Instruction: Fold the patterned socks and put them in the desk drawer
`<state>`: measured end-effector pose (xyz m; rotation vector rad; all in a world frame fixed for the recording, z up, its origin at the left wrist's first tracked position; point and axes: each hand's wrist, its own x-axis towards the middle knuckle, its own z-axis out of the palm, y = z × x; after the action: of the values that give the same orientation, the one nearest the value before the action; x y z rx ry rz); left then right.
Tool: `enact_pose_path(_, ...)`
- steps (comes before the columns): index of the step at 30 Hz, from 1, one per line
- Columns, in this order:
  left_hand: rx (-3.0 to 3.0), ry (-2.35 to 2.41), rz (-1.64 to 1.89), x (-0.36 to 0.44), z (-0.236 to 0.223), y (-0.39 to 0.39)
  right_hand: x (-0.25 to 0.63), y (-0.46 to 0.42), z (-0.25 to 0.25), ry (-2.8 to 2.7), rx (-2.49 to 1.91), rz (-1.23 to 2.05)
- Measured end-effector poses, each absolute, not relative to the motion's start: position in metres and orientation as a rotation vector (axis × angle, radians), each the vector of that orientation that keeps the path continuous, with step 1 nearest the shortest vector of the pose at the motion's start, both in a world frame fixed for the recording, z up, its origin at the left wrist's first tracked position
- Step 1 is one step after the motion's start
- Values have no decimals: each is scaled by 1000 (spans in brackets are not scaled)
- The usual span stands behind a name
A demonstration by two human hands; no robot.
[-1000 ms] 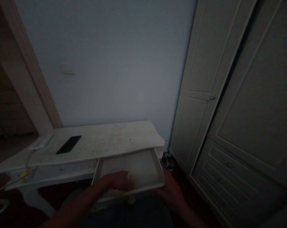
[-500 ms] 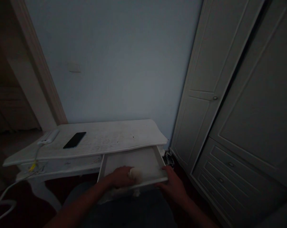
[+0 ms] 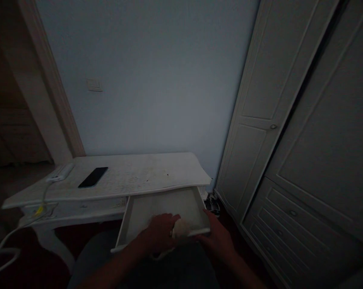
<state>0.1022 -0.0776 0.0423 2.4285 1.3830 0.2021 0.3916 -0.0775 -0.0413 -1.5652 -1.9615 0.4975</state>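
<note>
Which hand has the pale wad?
The left hand grips the pale wad over the open drawer; the right hand holds that drawer's right front corner.

No readable text, label, brand, number or sign shows on anything here.

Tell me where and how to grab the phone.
Best pinch the phone midway along its two long edges, coming from above: it lies flat and slim on the desk, and both long edges look free.

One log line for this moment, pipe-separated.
left hand: holds pale wad at front of open drawer | right hand: grips drawer's front right corner | desk: phone
</note>
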Motion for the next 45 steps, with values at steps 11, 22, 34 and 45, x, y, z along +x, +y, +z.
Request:
enact_pose_path(11, 2514, 1784, 26, -18, 15, -128, 394, -75, -46, -1987, -1504, 475)
enact_pose_path(22, 2507, 1504, 214, 145, 39, -83, 391, -75, -43, -1940, -1544, 498)
enact_pose_path(34, 2468, 1608, 190, 122, 30, -94, 386, -78, -37, -1938, -1616, 515)
enact_pose_path(45, 2384, 1923, 173, 2, 7, -126, 388, -76, -40, -1997, -1626, 480)
